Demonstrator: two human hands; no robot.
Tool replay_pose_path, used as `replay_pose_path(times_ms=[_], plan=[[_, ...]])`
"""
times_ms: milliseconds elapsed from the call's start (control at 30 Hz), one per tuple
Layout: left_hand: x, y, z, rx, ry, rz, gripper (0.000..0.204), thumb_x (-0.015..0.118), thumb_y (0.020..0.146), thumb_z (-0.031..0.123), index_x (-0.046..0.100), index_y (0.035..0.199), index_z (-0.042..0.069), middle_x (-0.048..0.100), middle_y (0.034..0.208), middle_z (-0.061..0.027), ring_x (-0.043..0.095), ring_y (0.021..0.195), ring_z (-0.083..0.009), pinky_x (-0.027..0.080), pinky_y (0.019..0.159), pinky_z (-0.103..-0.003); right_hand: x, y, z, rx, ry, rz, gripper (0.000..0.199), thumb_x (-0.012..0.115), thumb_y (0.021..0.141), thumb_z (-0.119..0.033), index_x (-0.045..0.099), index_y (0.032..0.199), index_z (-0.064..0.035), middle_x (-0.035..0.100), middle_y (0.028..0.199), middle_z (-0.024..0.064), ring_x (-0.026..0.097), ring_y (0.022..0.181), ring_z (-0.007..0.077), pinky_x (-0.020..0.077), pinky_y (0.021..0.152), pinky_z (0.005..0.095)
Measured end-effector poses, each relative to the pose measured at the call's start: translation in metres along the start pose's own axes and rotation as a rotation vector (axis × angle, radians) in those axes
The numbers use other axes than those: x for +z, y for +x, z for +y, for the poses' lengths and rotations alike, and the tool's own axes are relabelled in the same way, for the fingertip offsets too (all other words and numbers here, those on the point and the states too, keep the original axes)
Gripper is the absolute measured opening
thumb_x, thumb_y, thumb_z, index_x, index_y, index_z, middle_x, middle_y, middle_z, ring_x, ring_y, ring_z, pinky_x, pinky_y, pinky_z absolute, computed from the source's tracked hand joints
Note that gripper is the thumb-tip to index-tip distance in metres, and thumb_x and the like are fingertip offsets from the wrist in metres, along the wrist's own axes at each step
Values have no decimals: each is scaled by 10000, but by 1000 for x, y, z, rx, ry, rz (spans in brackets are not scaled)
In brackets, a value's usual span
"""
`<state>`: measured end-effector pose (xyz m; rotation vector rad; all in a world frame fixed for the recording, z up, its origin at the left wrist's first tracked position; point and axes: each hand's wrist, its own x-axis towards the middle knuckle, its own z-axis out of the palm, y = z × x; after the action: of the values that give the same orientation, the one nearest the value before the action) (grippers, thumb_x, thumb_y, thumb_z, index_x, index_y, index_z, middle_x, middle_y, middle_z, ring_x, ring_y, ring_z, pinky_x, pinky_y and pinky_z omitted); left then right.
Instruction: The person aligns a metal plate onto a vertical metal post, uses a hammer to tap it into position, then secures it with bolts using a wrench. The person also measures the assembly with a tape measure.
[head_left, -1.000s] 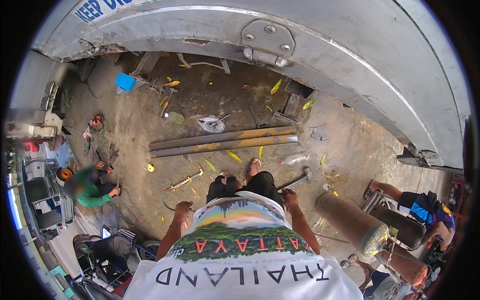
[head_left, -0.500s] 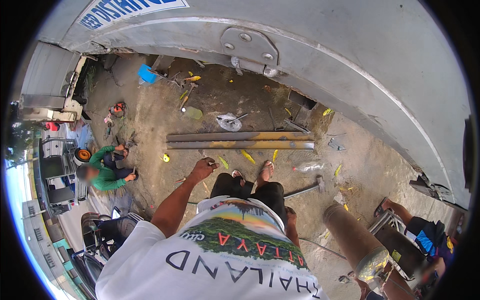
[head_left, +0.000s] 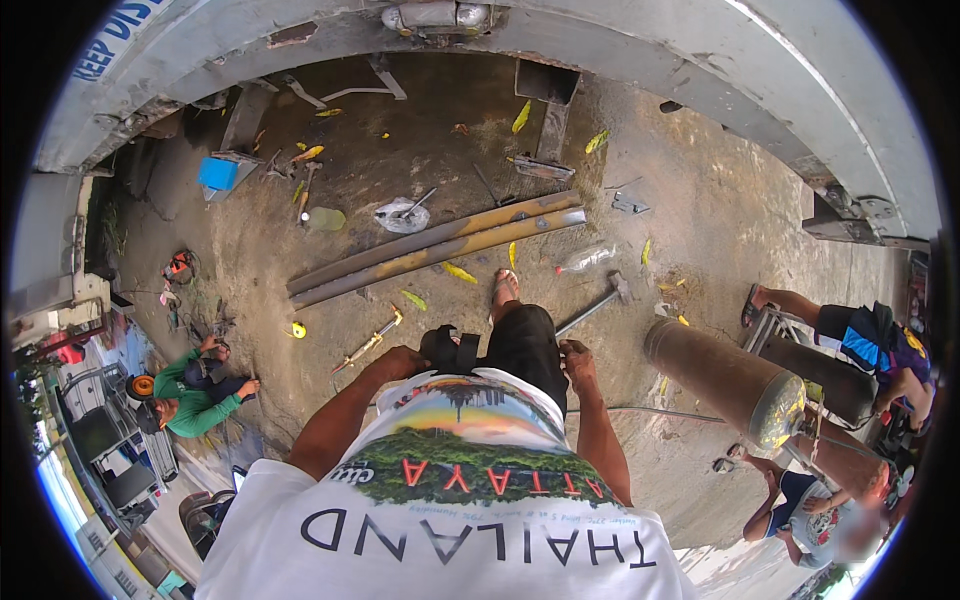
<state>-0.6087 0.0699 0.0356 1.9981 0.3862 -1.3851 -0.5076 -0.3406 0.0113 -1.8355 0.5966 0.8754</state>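
Note:
My left hand (head_left: 403, 363) is by my left thigh, its fingers curled against dark cloth; whether it holds anything is hidden. Beside the right leg of my black shorts (head_left: 530, 345), my right hand (head_left: 577, 367) has its fingers bent in, with their grip out of sight. A brass-coloured cutting torch (head_left: 368, 342) lies on the ground left of my left hand. Just beyond my right hand rests a sledgehammer (head_left: 621, 288), its handle pointing towards me. Two long rusty steel bars (head_left: 440, 240) lie side by side ahead of my feet.
A large rusty gas cylinder (head_left: 720, 370) lies at right, near two other people. Someone in green (head_left: 190, 400) squats at left near tools. A plastic bottle (head_left: 588, 257), yellow tape measure (head_left: 297, 330) and blue box (head_left: 217, 173) are on the ground. A grey vehicle body (head_left: 660, 50) overhangs the far side.
My left hand has come back to my thigh, and the cutting torch shows more fully. The view has shifted and turned, so the steel bars appear slanted. More of the people at right shows.

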Motion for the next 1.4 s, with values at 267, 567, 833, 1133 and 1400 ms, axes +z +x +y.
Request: replay_pose_path(times_ms=[267,567,833,1133,1400], plan=[[56,-12,-46,109,188,-93,472,517,978,522,762,1066,128,713,1124,-176,672,1034,-385,509,948,-449,113,-77,-27,-314,-891,-254,699,557,917,-639,540,1439,-174,366,1567,220,271,1491,390,302,1172,550],[132,-55,-87,159,24,6,546,426,1025,520,692,1108,51,689,1116,-238,651,1073,-405,496,908,-494,121,-107,57,-324,-924,-231,584,576,912,-621,582,1400,-301,194,1652,161,213,1495,446,263,1161,633],[158,-71,-87,76,-172,2,549,455,1011,549,674,1274,120,680,1226,-210,657,1118,-352,482,964,-427,115,-128,78,-297,-921,-245,562,579,917,-598,563,1414,-336,183,1666,110,194,1502,442,252,1131,710],[156,-46,-80,77,-16,-75,546,442,1009,540,677,1267,120,681,1212,-213,653,1122,-341,482,973,-430,100,-122,107,-315,-799,-201,594,588,915,-576,556,1428,-280,229,1650,139,250,1484,442,275,1183,578],[152,-35,-63,133,81,-104,535,428,1001,524,681,1221,107,696,1145,-223,671,1047,-382,502,939,-464,87,-113,100,-151,-795,-200,692,566,906,-640,414,1517,-352,146,1673,131,166,1509,446,240,1110,742]])
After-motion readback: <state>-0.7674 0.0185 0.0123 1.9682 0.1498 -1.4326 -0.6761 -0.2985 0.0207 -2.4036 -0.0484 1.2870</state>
